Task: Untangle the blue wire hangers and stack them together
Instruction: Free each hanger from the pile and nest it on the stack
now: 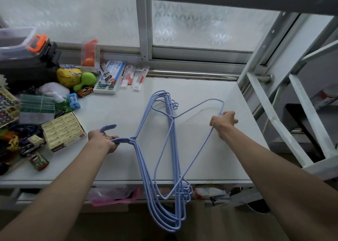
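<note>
A bundle of several blue wire hangers lies lengthwise across the white table, its near ends hanging past the front edge. My left hand is closed around the bundle's gathered hooks at the left. One separate blue hanger is pulled out to the right, its neck still crossing the bundle near the middle. My right hand grips this hanger's long bar near its far corner. Another small cluster of hooks shows at the bundle's far end.
Clutter fills the table's left side: a cardboard box, toy cars, a green toy, stationery packs and a dark bin. A frosted window runs behind. A white metal frame stands at the right.
</note>
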Motion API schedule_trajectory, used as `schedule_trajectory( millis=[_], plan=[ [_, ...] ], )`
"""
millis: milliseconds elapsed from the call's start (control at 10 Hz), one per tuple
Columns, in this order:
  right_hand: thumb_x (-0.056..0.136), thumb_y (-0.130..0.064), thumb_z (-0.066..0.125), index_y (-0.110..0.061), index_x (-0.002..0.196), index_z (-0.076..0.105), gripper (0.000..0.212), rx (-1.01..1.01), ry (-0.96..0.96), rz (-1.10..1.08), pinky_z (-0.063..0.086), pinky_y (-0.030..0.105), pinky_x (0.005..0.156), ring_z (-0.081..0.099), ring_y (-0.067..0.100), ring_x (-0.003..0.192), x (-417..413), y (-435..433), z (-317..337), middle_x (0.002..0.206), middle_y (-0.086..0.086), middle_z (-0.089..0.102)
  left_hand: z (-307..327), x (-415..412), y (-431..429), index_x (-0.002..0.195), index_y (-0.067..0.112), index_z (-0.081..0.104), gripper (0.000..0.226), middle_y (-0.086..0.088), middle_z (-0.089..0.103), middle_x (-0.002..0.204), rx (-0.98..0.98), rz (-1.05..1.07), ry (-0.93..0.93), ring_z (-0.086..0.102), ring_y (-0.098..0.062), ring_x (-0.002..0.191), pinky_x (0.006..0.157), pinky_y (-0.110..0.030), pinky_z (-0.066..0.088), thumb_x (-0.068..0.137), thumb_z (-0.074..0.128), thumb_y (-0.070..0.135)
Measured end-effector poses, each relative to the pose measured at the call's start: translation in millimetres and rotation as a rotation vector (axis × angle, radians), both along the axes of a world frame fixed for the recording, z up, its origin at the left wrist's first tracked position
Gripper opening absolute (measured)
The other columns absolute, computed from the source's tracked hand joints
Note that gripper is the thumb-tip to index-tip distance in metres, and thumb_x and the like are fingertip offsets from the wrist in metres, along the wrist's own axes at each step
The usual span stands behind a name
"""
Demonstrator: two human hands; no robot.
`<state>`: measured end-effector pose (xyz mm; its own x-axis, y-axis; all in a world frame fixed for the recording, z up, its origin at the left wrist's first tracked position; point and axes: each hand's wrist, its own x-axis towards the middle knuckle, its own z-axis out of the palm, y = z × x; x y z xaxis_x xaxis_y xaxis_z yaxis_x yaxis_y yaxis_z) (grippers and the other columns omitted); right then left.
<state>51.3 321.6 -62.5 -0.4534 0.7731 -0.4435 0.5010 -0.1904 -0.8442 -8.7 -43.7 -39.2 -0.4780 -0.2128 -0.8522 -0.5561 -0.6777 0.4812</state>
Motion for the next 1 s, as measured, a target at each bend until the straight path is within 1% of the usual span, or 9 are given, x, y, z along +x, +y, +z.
schedule_trajectory(
  millis=[100,200,300,400,500,600,700,900,1000],
  plan=[
    [0.088,-0.009,0.054,-0.003,0.14,0.029,0.058,-0.014,-0.059,-0.079,0.045,0.035,0.092,0.054,0.03,0.115,0,-16,19,0.143,0.011,0.04,7,2,7,0.147,-0.008,0.028,0.043,-0.024,0.032,0.151,-0.075,-0.049,0.031,0.034,-0.033,0.138,0.099,-0.03,0.033,0.106,0.021,0.001],
    [0.09,0.003,0.045,-0.001,0.136,0.036,0.047,0.044,-0.075,0.012,0.059,0.041,0.051,0.069,0.033,0.06,-1,-14,21,0.125,0.017,0.054,13,6,9,0.146,-0.008,0.03,0.053,-0.016,0.021,0.158,-0.09,-0.268,0.082,0.019,-0.027,0.147,0.113,-0.036,0.028,0.103,0.007,0.011],
    [0.089,-0.002,0.045,-0.003,0.118,0.056,0.031,0.209,-0.113,-0.061,0.056,0.036,0.051,0.071,0.032,0.063,1,0,21,0.117,0.016,0.062,15,9,11,0.145,-0.006,0.034,0.052,-0.018,0.023,0.157,-0.141,-0.342,0.11,0.024,-0.029,0.145,0.113,-0.037,0.029,0.103,0.008,0.009],
    [0.092,-0.005,0.047,-0.002,0.11,0.067,0.027,0.195,0.006,-0.207,0.052,0.032,0.073,0.063,0.027,0.087,5,13,28,0.113,0.01,0.062,11,10,10,0.124,-0.007,0.053,0.054,-0.018,0.028,0.155,-0.07,-0.299,0.112,0.045,-0.032,0.128,0.112,-0.039,0.031,0.101,0.007,0.009],
    [0.094,-0.004,0.037,-0.004,0.107,0.071,0.037,0.02,0.136,-0.164,0.041,0.025,0.048,0.054,0.02,0.056,2,9,37,0.086,0.012,0.065,4,8,10,0.071,-0.007,0.047,0.052,-0.01,0.039,0.144,0.001,-0.225,0.137,0.058,-0.023,0.099,0.102,-0.029,0.036,0.098,0.006,0.009],
    [0.097,-0.002,0.039,-0.009,0.103,0.071,0.034,-0.076,0.169,-0.02,0.024,0.02,0.036,0.029,0.011,0.043,-2,-2,47,0.062,0.005,0.049,-2,5,10,0.049,-0.007,0.054,0.07,-0.009,0.047,0.088,0.022,-0.199,0.148,0.034,-0.021,0.055,0.065,-0.032,0.035,0.097,0.006,0.009],
    [0.097,0.001,0.033,-0.008,0.105,0.068,0.037,-0.153,0.187,0.096,0.021,0.019,0.035,0.025,0.01,0.04,-12,-19,58,0.06,0.004,0.044,-2,2,10,0.021,0.005,0.039,0.081,-0.001,0.023,0.033,0.091,-0.145,0.112,0.018,-0.016,0.033,0.048,-0.022,0.024,0.098,0.015,0.011],
    [0.094,0.002,0.039,-0.009,0.099,0.072,0.035,-0.175,0.133,0.149,0.023,0.014,0.034,0.027,0.012,0.036,-46,-80,50,0.058,0.005,0.048,0,-3,17,0.051,0.021,0.032,0.042,0.004,0.032,0.035,0.166,-0.093,0.05,0.028,-0.013,0.036,0.049,-0.018,0.033,0.093,0.033,0.018],
    [0.09,-0.003,0.045,-0.008,0.095,0.074,0.03,-0.158,0.081,0.126,0.025,0.016,0.035,0.032,0.015,0.036,-54,-109,41,0.06,0.005,0.052,2,-1,21,0.066,0.027,0.053,0.039,-0.002,0.051,0.065,0.119,-0.155,0.119,0.038,-0.008,0.061,0.066,-0.026,0.045,0.096,0.03,0.019]
  ],
)
